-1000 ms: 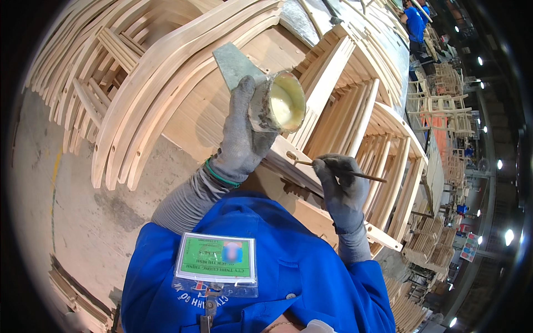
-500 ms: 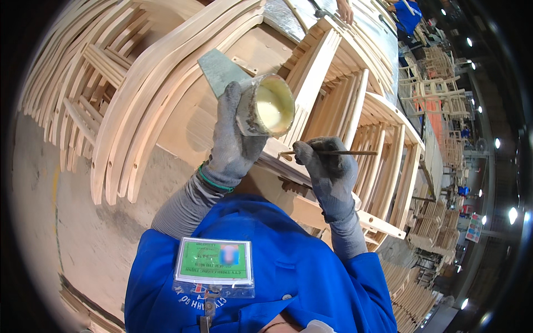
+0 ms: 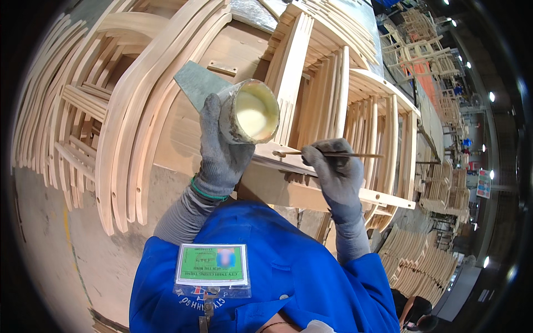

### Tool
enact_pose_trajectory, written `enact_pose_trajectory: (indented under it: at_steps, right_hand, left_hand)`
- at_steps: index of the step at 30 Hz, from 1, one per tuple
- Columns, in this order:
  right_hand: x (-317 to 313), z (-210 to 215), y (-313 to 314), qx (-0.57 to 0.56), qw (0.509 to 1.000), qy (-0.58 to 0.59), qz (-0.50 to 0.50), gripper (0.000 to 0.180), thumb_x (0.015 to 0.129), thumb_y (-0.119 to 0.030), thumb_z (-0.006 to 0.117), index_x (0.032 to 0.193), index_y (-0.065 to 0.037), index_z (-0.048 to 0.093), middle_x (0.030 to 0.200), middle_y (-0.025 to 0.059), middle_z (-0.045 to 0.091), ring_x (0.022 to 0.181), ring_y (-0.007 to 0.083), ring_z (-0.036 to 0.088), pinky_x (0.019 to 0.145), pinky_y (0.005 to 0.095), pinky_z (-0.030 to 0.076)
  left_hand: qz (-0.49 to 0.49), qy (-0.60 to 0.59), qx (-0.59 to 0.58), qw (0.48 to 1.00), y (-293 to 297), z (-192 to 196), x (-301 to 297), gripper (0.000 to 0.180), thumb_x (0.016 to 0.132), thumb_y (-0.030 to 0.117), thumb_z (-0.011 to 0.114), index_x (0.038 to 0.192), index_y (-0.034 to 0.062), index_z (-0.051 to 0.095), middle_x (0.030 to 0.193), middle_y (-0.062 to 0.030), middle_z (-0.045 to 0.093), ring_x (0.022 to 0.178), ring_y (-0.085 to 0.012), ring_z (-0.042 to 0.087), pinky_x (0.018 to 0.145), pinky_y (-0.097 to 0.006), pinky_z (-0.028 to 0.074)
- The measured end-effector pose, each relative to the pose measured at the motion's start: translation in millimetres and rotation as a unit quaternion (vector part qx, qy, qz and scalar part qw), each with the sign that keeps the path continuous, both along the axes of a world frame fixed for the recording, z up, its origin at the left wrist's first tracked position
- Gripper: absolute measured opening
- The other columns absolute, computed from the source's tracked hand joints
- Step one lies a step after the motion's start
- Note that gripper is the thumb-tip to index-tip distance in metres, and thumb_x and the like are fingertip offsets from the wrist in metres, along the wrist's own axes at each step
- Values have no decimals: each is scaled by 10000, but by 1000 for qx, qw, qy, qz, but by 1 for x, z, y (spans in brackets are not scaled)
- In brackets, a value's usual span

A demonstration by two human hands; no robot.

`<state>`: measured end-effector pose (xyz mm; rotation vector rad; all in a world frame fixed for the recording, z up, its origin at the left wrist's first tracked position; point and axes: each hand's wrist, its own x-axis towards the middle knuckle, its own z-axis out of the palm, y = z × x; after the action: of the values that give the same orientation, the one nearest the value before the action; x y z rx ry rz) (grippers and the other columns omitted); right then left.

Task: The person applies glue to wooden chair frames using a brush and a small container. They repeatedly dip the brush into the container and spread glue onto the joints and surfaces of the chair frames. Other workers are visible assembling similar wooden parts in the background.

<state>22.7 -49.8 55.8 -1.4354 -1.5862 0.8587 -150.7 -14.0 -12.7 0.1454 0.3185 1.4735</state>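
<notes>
My left hand (image 3: pixel 221 158), in a grey glove with a green band at the wrist, is wrapped round a stained cup (image 3: pixel 229 121). Pale cream liquid (image 3: pixel 252 116) lies inside it, the mouth tipped toward me. Behind the cup a flat grey-green plate (image 3: pixel 201 83) sticks out; whether my fingers touch it is hidden. My gloved right hand (image 3: pixel 340 175) pinches a thin brown stick (image 3: pixel 363 155), held nearly level. Its left tip is just below the cup, over a pale wooden piece (image 3: pixel 294 161), and I cannot tell if they touch.
Curved wooden frames (image 3: pixel 125 133) stand stacked on the left. Slatted wooden frames (image 3: pixel 341 100) lie close beyond my right hand. A bare floor strip (image 3: pixel 50 222) shows at lower left. Another person (image 3: pixel 411 311) is at lower right, with stacked chair parts (image 3: pixel 416 261) nearby.
The view has shifted, so the frames and cup sit further left. A co-worker's hand at the top has left the view. Both my hands keep their hold.
</notes>
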Motion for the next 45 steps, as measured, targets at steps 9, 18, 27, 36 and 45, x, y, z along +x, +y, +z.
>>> enact_pose_trajectory:
  at_steps: [9,18,27,36,45]
  right_hand:
    - [10,10,-23,-75,993,33,-81,124,844,33,594,956,62,549,896,136,639,794,128,604,709,241,501]
    - [33,23,-63,211,965,152,-40,234,726,45,711,819,-27,509,905,205,630,764,238,662,619,304,558]
    - [113,43,-123,201,978,-45,-43,231,700,-10,739,790,-38,529,898,128,632,789,226,644,646,313,516]
    - [235,57,-256,193,974,-16,-114,193,613,103,676,744,-11,591,897,130,620,792,191,617,662,278,509]
    - [270,43,-298,172,961,124,-179,199,747,73,654,925,11,590,943,151,636,797,200,630,674,307,528]
  left_hand:
    - [-40,50,9,998,-1,-2,-2,557,941,502,342,1315,93,401,1229,-90,504,1121,-211,512,901,-356,483]
    - [-149,137,22,979,-21,40,18,548,950,450,364,1310,38,378,1246,-113,496,1160,-231,487,996,-374,407]
    - [-297,96,18,950,-80,58,102,528,957,447,325,1262,35,447,1208,-116,536,1139,-230,517,982,-369,433]
    - [-240,108,194,945,-154,49,200,459,915,336,449,1260,34,417,1209,-115,523,1141,-226,508,983,-379,427]
    - [-324,211,98,917,-184,44,278,566,945,509,308,1250,61,470,1197,-99,540,1149,-212,506,961,-380,441]
